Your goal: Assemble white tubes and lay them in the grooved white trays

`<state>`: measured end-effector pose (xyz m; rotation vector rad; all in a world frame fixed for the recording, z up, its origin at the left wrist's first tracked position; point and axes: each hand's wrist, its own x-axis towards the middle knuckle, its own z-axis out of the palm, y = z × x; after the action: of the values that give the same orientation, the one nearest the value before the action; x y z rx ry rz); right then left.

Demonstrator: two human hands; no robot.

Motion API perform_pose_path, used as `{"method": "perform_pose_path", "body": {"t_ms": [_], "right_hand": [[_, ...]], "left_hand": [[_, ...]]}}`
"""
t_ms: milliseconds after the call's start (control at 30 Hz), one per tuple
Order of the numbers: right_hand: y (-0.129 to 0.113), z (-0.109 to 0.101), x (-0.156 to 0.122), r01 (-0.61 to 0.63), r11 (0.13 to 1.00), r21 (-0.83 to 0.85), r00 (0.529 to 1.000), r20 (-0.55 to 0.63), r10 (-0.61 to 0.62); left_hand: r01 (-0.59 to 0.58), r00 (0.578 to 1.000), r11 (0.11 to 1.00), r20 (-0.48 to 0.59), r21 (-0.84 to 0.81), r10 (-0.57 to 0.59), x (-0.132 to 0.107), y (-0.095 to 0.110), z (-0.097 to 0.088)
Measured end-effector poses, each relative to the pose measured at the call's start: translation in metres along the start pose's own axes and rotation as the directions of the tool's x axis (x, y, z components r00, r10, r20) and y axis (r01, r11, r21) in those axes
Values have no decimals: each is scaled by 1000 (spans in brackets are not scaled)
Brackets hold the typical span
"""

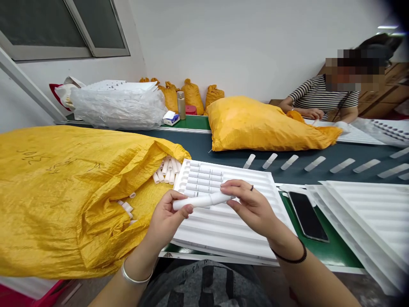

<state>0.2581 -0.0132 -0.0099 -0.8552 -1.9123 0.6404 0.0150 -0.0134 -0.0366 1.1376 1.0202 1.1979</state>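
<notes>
Over the tray, my left hand [168,215] is closed around a smooth white plastic tube [193,202]. With thumb and fingers my right hand [247,202] grips a second whitish tube piece [220,198] at its right end. The two pieces meet end to end at a slight angle; I cannot tell whether one sits inside the other. Below them lies a white grooved tray [230,228], with several printed white tubes [206,178] in its upper left grooves. A yellow sack [79,183] at the left is open, with short white tubes [166,168] spilling from its mouth.
A dark conveyor belt [194,140] carries a row of translucent tubes [290,162] and another yellow sack [255,123]. At the right lie a black phone [307,215] and stacked white trays [377,213]. A co-worker in a striped shirt [315,94] sits across the belt.
</notes>
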Motion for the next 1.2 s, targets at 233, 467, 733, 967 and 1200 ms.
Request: {"method": "perform_pose_path", "body": {"t_ms": [233,467,733,967,1200], "right_hand": [[-5,0,-6,54,991,-124,994,104,-41],[1,12,-5,-66,994,-86,991,111,75],[-9,21,-3,73,969,-235,939,344,13],[99,-10,59,-361,588,-723,898,-99,429],[204,-64,99,-706,262,-658,580,-325,747]], "left_hand": [[-295,940,812,304,504,153,-6,7,2],[-618,786,540,431,571,443,-5,5,3],[-434,871,727,453,532,188,-20,-11,0],[-283,940,458,339,843,-43,4,-14,-44],[-257,965,-149,246,955,-90,76,9,-121]]}}
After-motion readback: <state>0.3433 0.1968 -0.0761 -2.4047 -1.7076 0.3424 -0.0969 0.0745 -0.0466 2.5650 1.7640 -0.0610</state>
